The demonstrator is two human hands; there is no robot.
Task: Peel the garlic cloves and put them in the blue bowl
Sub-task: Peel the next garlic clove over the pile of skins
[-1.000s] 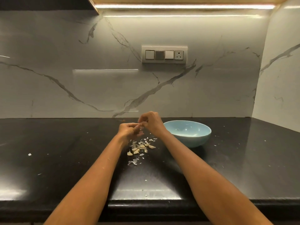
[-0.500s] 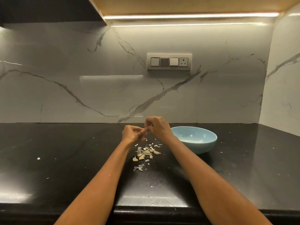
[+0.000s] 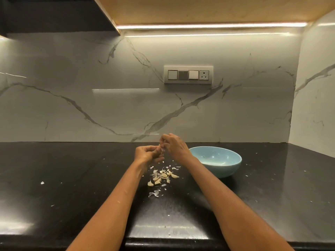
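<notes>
Both hands meet just left of the round pale-blue ceramic bowl (image 3: pixel 215 161): the left hand (image 3: pixel 146 154) curls around a small pale garlic clove (image 3: pixel 161 150) while the right hand (image 3: pixel 175 145) pinches its papery skin. Loose cream cloves and white skin flakes (image 3: pixel 162 176) lie near the bowl's left side on the glossy black stone counter (image 3: pixel 63 178). Bare counter stretches far left of the bowl, and toward the front edge.

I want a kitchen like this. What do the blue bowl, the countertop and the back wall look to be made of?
Blue bowl: probably glazed ceramic, glossy with small light glints inside.
Countertop: seemingly polished black stone, mirroring the lights.
Back wall: white slab with grey veins, marble or a marble-look tile; which one cannot be told.
</notes>
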